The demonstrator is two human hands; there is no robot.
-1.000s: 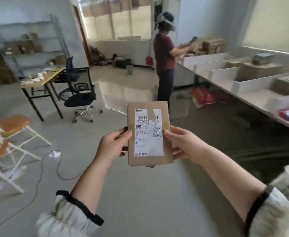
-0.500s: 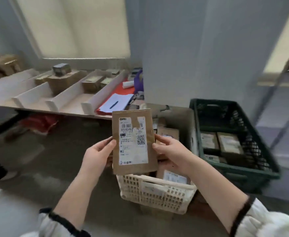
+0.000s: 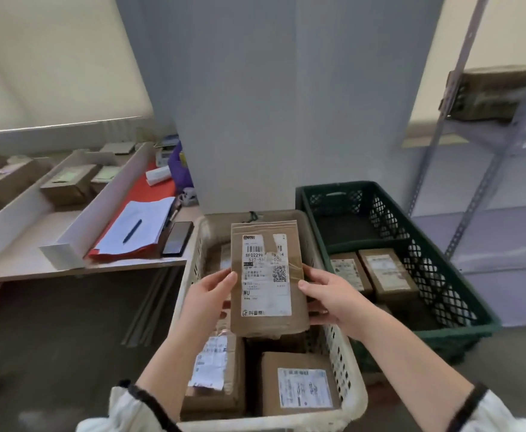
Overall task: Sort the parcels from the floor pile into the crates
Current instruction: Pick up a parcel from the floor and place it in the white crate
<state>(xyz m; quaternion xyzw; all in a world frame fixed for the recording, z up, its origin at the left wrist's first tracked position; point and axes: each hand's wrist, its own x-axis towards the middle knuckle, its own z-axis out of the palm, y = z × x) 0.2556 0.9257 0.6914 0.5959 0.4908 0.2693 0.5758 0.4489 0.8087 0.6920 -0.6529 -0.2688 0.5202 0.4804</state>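
Observation:
I hold a flat brown cardboard parcel [image 3: 267, 279] with a white shipping label upright, above the cream plastic crate [image 3: 345, 363]. My left hand [image 3: 208, 294] grips its left edge and my right hand [image 3: 330, 294] grips its right edge. The cream crate beneath holds several brown labelled parcels [image 3: 299, 385]. To its right stands a dark green crate [image 3: 461, 294] with a few brown parcels [image 3: 386, 272] in its near half.
A low table [image 3: 37, 260] at left carries white dividers, boxes, a red folder with papers and a pen [image 3: 132, 230], and a dark phone [image 3: 177, 238]. A grey pillar rises behind the crates. Metal shelving [image 3: 486, 169] stands at the right with a box on it.
My view has swung from the open room with another person round to the crates. The parcel, still held in both hands, now hangs over the cream crate, which looks closer.

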